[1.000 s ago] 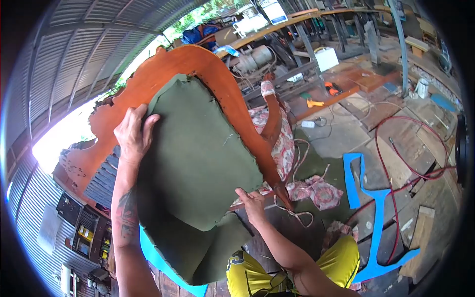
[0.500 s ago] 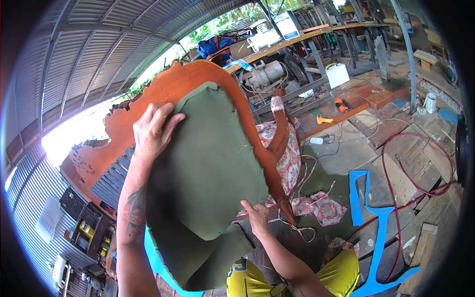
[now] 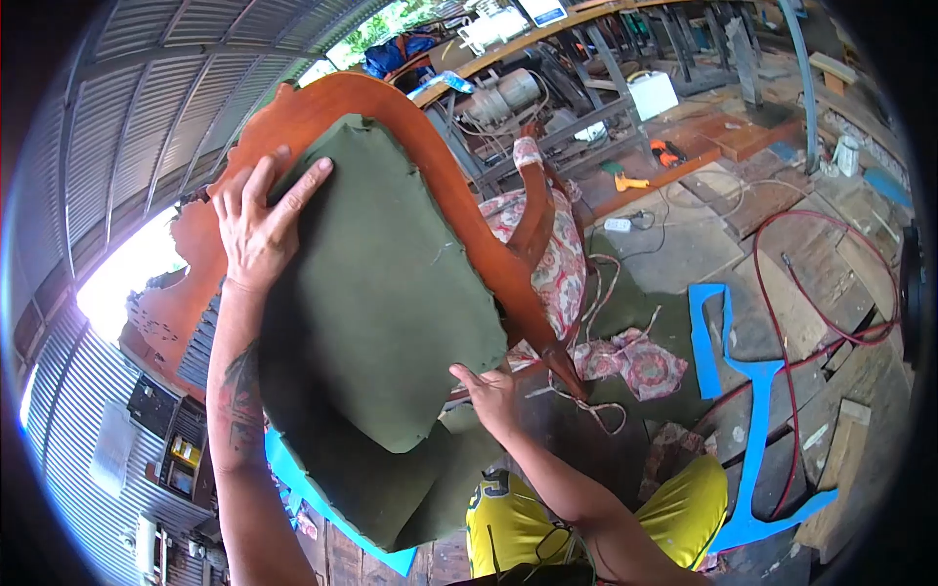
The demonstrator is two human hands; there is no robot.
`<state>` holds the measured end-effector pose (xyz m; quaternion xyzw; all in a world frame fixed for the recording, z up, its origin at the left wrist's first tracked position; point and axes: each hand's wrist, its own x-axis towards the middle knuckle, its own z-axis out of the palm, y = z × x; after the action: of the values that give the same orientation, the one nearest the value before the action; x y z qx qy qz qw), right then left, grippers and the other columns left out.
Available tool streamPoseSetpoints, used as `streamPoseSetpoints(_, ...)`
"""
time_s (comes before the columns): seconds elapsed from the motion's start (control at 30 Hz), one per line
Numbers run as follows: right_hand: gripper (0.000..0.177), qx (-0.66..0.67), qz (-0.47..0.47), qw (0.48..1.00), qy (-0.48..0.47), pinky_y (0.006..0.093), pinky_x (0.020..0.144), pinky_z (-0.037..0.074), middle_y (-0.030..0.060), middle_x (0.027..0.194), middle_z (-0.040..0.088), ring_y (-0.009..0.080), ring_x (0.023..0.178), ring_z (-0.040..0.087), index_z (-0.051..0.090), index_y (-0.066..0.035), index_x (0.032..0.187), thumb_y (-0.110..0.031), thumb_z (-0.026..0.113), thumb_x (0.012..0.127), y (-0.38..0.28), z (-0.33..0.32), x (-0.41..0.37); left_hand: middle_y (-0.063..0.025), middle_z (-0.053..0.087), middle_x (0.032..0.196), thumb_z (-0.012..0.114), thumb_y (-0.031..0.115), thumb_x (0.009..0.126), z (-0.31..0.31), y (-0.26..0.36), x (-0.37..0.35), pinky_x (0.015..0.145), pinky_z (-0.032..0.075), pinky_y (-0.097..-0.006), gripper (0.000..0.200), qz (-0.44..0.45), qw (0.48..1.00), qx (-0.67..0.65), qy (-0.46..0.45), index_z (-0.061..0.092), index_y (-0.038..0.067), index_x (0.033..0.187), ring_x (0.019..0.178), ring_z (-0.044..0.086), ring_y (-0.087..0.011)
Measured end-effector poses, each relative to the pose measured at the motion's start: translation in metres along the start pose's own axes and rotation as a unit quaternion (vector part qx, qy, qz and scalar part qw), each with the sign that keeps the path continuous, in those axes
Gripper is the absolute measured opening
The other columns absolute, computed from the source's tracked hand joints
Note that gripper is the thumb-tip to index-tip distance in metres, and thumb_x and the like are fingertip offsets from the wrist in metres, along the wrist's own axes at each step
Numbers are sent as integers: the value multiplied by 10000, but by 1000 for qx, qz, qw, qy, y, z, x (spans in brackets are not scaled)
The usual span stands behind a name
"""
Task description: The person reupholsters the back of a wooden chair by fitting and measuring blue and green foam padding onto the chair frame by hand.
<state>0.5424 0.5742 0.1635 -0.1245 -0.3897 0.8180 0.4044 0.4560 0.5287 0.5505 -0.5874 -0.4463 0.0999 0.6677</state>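
Note:
A green upholstery panel (image 3: 376,264) with crimped, turned edges leans against the inside of an orange-brown wooden chair frame (image 3: 376,95) that has a carved rim. My left hand (image 3: 259,225) lies at the panel's upper left edge, fingers spread, the thumb on the green fabric and the other fingers over the wood. At the lower right corner, my right hand (image 3: 491,396) pinches the panel's edge, its thumb on the front and its other fingers partly hidden. Below, a second green fabric section (image 3: 337,483) curves over the seat area, with blue material (image 3: 293,474) under its edge.
Floral cloth (image 3: 640,363) with ties lies on the floor by a wooden leg. Right of it are a blue cut-out strip (image 3: 757,439), a red hose (image 3: 767,322) and loose boards. An orange-yellow tool (image 3: 630,183) and a power strip (image 3: 618,225) sit farther back.
My left hand has loosened from its curled grip on the panel's edge and spread its fingers across edge and frame. My right hand keeps its corner. The view has shifted slightly.

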Motion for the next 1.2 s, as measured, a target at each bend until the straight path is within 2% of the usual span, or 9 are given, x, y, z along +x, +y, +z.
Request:
streamPoseSetpoints(0.1,80,-220,-322,920,46,394,788,536,120,982,725,323,909,677,736,-39,961,-91,741,901,16,8,-3,-18,544,1492,609,-29,830,3,-6,7,1185,264,-454,637,31,999,-4,-37,651,321,1361,1379,492,-249)
streamPoseSetpoints(0.27,235,-335,-381,860,-49,391,819,542,147,1065,691,310,953,672,672,-84,1120,-176,731,912,12,20,-28,-38,520,1530,555,-28,907,0,-8,6,1231,183,-471,605,36,996,10,-87,616,311,1405,1462,415,-250)
streamPoseSetpoints(0.33,238,-397,-471,786,-54,385,814,549,155,1075,684,313,970,669,671,-97,1127,-177,729,911,7,20,-34,-36,504,1545,553,-30,911,1,-8,6,1233,175,-470,619,35,996,1,-86,608,325,1414,1468,406,-250)
streamPoseSetpoints(0.4,209,-382,-465,796,-55,407,831,547,161,1067,685,327,959,672,682,-85,1111,-158,721,919,3,20,-34,-31,500,1548,550,-32,915,4,-10,4,1235,172,-471,623,37,996,4,-79,604,334,1417,1466,407,-250)
streamPoseSetpoints(0.5,166,-219,-319,921,-52,424,794,556,173,991,700,347,929,690,699,-26,1066,-134,707,941,9,10,-26,-26,505,1543,545,-30,923,2,-9,5,1234,174,-472,616,37,996,0,-82,604,331,1418,1465,408,-251)
streamPoseSetpoints(0.6,324,-179,-21,983,-28,360,689,468,87,763,616,191,729,588,644,4,859,-280,643,1013,8,-11,-12,-23,504,1543,541,-27,927,3,-10,5,1233,177,-471,610,41,995,20,-89,603,326,1421,1464,409,-249)
streamPoseSetpoints(0.8,420,27,53,998,-18,289,665,489,7,770,543,114,753,571,570,-42,787,-390,674,1000,30,-19,22,-22,517,1536,540,-53,916,4,-9,5,1235,181,-454,620,31,996,5,-80,619,320,1406,1465,411,-244)
streamPoseSetpoints(1.03,332,152,59,986,13,313,736,570,14,901,586,139,819,633,591,-85,1025,-396,697,980,2,-27,21,-2,522,1532,537,-63,920,3,-7,5,1246,166,-450,629,17,997,-5,-76,616,324,1409,1466,409,-224)
streamPoseSetpoints(1.2,231,191,-19,979,65,275,665,568,-4,887,604,93,764,590,553,-79,1073,-194,725,970,10,-33,33,0,526,1528,543,-57,921,6,-8,4,1247,167,-451,631,17,997,-10,-69,607,328,1416,1467,406,-224)
